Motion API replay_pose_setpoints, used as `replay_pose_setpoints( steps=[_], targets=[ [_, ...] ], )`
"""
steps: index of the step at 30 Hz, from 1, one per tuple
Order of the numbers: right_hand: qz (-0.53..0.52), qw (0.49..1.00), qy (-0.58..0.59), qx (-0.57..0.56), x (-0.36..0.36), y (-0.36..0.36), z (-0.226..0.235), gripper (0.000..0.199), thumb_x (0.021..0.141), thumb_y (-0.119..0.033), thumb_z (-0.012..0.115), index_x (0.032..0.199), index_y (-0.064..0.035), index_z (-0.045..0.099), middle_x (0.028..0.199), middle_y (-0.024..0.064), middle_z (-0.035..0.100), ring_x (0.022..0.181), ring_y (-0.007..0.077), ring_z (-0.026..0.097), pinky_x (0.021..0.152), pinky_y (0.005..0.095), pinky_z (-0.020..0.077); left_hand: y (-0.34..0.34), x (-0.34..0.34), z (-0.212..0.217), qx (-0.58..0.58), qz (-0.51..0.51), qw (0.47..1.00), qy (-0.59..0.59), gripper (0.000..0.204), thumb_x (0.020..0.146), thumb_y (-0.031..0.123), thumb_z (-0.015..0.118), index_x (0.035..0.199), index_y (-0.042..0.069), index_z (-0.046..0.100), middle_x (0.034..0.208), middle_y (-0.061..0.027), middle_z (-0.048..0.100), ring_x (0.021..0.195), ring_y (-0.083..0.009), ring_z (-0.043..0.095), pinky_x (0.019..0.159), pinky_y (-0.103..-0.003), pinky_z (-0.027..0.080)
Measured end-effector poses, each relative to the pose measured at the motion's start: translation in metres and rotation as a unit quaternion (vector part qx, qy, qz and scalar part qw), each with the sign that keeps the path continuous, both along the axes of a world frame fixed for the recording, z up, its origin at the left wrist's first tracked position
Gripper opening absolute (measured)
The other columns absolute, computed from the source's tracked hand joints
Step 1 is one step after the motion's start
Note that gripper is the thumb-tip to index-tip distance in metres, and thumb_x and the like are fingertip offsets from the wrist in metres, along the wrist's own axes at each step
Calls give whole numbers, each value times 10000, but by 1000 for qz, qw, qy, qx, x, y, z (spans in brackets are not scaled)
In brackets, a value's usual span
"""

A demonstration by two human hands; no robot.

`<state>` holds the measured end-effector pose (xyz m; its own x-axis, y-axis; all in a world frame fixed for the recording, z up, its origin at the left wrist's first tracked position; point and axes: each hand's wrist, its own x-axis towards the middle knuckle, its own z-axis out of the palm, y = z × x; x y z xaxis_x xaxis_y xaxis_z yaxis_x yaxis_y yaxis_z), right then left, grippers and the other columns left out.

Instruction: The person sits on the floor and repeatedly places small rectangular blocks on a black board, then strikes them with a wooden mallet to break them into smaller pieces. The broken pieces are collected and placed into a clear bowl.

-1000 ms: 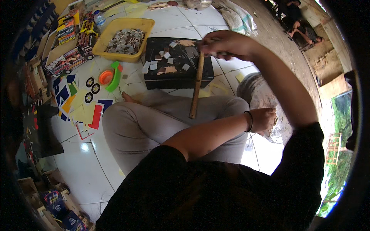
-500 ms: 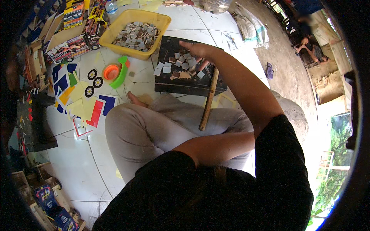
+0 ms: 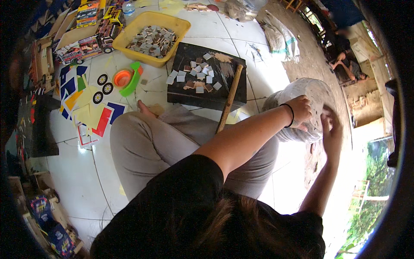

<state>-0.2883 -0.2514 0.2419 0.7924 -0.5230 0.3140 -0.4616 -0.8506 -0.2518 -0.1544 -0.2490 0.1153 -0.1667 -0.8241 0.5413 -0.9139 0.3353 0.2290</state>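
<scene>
At my right side stands a pale, smudged, rounded sack (image 3: 276, 103). My left hand (image 3: 300, 112), with a black band at its wrist, has its fingers curled over the sack's near side. Close to the sack's right edge is my right hand (image 3: 332, 123), its fingers smeared by motion; what they hold, if anything, I cannot make out. In front of my crossed legs sits a black block (image 3: 181, 93) bearing several small grey and brown square tiles (image 3: 200, 71). A wooden handle (image 3: 230, 97) leans from the block's right part toward my lap.
A yellow basin (image 3: 183, 26) full of similar tiles stands beyond the block. To the left lie an orange and green tape dispenser (image 3: 125, 80), three toy wheels (image 3: 102, 88) and coloured sticker sheets (image 3: 101, 123). Toy trucks (image 3: 82, 49) stand far left. Another person (image 3: 345, 56) sits far right.
My right hand has left the tiles on the black block and swung right to the sack. The left hand, hidden before, now shows at the sack. The tiles lie bare on the block.
</scene>
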Motion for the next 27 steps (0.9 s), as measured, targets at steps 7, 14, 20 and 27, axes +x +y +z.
replay_pose_setpoints(
  steps=[7,14,20,27],
  targets=[
    [-15,982,-9,-190,-24,-117,-90,384,941,-317,432,754,-17,583,709,170,567,749,337,530,812,421,383,-1,-2,5,-203,71,976,45,588,718,333,658,1202,39,496,1167,-105,516,1143,-269,436,1026,-410,313],
    [-40,946,-184,-264,6,-103,-94,235,859,-247,563,957,-37,599,998,135,598,941,314,529,829,428,382,203,102,-42,117,254,959,38,258,782,232,624,996,89,625,927,-91,571,927,-284,547,866,-398,436],
    [232,962,-103,-100,122,24,-139,244,720,-172,694,929,-60,636,1018,92,595,984,280,529,842,394,385,264,119,-91,116,384,913,78,219,756,78,648,973,54,645,956,-107,546,909,-290,553,812,-393,481],
    [109,951,257,-134,235,67,-194,263,784,-294,576,897,-78,676,945,64,645,999,242,561,890,468,356,255,146,-117,33,382,916,115,197,762,52,636,958,40,642,878,-119,578,841,-301,577,746,-391,487]
  ],
)
